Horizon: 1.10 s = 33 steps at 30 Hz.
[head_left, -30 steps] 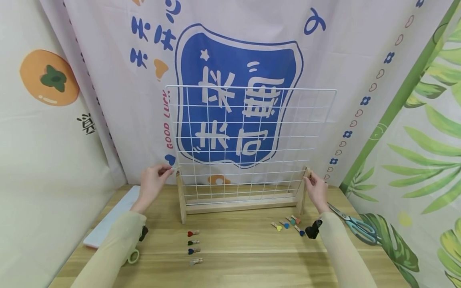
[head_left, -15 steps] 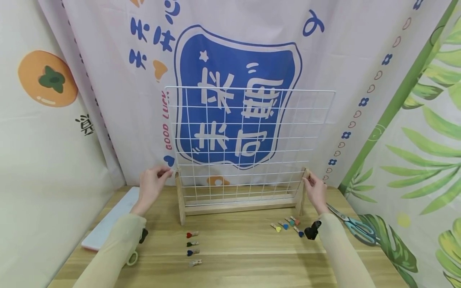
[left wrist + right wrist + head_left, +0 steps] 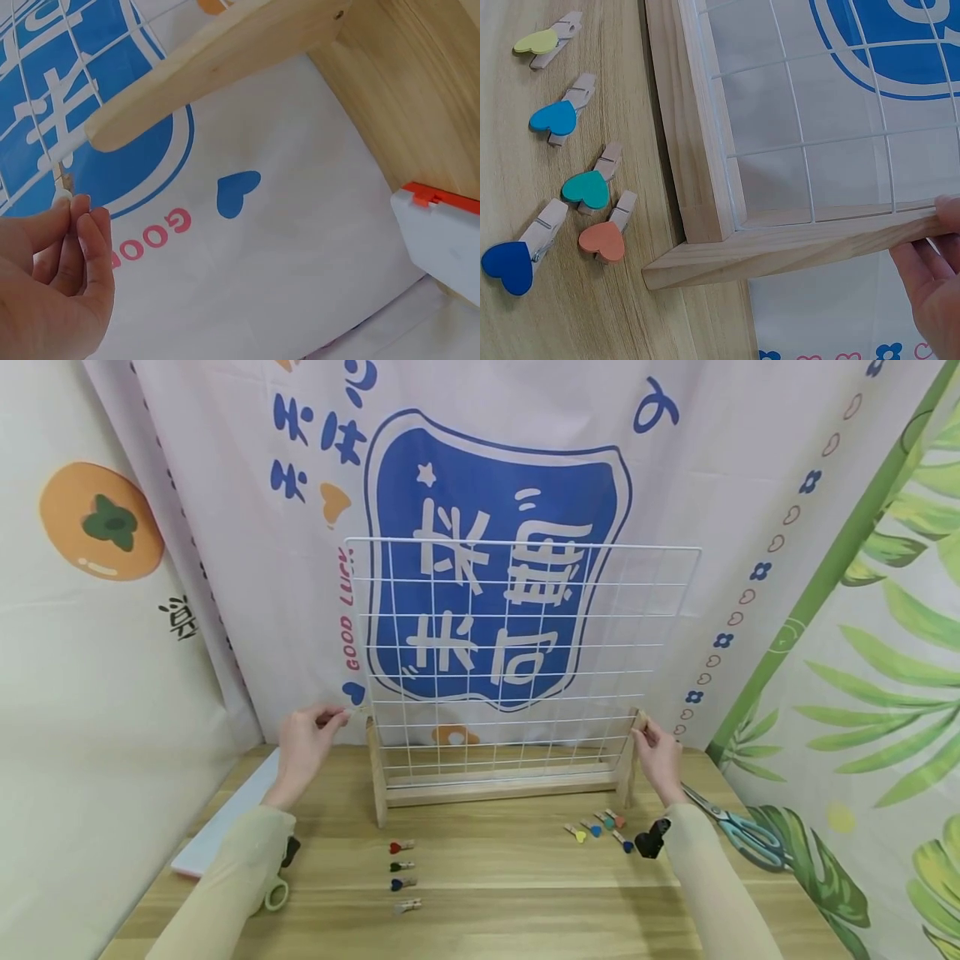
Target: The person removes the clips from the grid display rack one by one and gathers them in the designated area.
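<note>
A white wire grid point(image 3: 525, 542) stands upright in a wooden stand point(image 3: 495, 792) at the back of the table. My left hand point(image 3: 306, 743) is just left of the stand's left post, thumb and fingers pinching a small wooden clothespin point(image 3: 64, 180) with a white end. In the left wrist view the clothespin's tip overlaps the grid's edge wire. With thumb and fingers, my right hand point(image 3: 658, 756) grips the upper end of the right wooden post point(image 3: 802, 255). Several heart clothespins lie in front of the stand: a red one point(image 3: 401, 847) at left, a yellow one point(image 3: 577, 833) at right.
Blue-handled scissors point(image 3: 742, 835) lie by the right forearm. A pale flat case point(image 3: 225, 822) lies along the table's left edge. Under the left forearm shows a light green ring handle point(image 3: 277, 894). A printed curtain point(image 3: 300, 568) hangs behind the grid.
My left hand has drawn slightly left, away from the left post, with the clothespin still between its fingers. The right hand keeps its grip on the right post.
</note>
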{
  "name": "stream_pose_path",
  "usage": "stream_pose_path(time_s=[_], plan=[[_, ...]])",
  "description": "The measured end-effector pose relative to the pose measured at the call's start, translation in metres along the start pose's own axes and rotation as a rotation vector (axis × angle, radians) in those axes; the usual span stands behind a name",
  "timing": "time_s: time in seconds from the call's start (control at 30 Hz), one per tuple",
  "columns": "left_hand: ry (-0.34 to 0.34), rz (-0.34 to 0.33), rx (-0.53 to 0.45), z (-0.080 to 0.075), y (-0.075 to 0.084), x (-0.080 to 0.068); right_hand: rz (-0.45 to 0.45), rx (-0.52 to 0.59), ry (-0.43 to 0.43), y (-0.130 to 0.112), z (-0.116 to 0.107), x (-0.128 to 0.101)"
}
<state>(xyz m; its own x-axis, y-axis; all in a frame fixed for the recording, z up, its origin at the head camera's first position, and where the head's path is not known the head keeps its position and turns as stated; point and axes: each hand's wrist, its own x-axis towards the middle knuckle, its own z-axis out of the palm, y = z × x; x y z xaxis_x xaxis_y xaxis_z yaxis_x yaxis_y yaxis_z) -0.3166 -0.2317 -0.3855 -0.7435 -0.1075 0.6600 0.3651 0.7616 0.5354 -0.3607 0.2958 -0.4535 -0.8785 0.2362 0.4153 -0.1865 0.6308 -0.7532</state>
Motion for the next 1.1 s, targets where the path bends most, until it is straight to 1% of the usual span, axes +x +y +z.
stream_pose_path(time_s=[0.13, 0.2, 0.33, 0.47, 0.57, 0.63, 0.8, 0.87, 1.0, 1.1], plan=[[0.013, 0.029, 0.000, -0.002, -0.005, -0.005, -0.003, 0.011, -0.001, 0.001, 0.000, 0.000], [0.007, 0.028, 0.001, -0.002, -0.006, -0.009, -0.003, 0.008, -0.002, 0.001, 0.000, 0.000], [-0.031, -0.011, 0.018, -0.005, -0.007, -0.019, 0.002, 0.001, -0.008, 0.000, 0.000, -0.001], [-0.082, -0.050, 0.031, -0.007, -0.006, -0.033, 0.004, -0.002, -0.005, 0.000, 0.000, -0.001], [-0.119, -0.055, 0.037, -0.007, -0.003, -0.047, 0.006, 0.002, -0.002, 0.000, -0.001, -0.001], [-0.147, -0.047, 0.033, -0.007, 0.001, -0.057, 0.009, 0.001, -0.001, 0.000, -0.001, 0.000], [-0.236, -0.038, 0.009, -0.005, 0.011, -0.085, 0.011, -0.001, -0.001, 0.000, -0.001, 0.000], [-0.279, -0.058, 0.004, -0.004, 0.015, -0.097, 0.010, -0.001, -0.001, 0.000, -0.001, 0.000], [-0.381, -0.132, -0.016, 0.001, 0.020, -0.124, 0.003, -0.005, -0.002, 0.000, -0.001, 0.000], [-0.442, -0.152, -0.061, 0.007, 0.019, -0.144, -0.002, -0.007, -0.006, 0.000, 0.000, 0.000]])
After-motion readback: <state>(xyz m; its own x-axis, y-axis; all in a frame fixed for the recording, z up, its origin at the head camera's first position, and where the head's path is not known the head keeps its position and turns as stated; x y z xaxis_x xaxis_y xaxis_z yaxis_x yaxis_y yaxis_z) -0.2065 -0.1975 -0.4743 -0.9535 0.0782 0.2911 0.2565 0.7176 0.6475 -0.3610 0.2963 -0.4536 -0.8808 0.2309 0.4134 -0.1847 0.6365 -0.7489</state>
